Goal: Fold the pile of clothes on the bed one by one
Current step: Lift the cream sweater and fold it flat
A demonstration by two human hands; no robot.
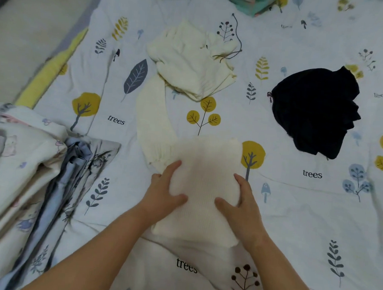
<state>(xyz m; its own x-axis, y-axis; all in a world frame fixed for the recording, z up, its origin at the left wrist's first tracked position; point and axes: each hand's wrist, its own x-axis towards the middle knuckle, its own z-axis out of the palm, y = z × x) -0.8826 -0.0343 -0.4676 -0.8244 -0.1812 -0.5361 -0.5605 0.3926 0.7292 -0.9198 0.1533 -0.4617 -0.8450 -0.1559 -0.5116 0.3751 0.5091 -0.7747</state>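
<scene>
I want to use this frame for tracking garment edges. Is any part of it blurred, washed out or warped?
Head view: the cream sweater between the left hand and right hand looks soft and washed out, its knit barely visible; the black garment shows almost no folds; the wide lens bends the bedsheet print toward the edges.

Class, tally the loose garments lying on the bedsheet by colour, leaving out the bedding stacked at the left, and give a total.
Cream: 2, the knit held by both hands and the crumpled top
Black: 1, the black heap
Teal: 1, partly cut off at the top edge
Total: 4
</scene>
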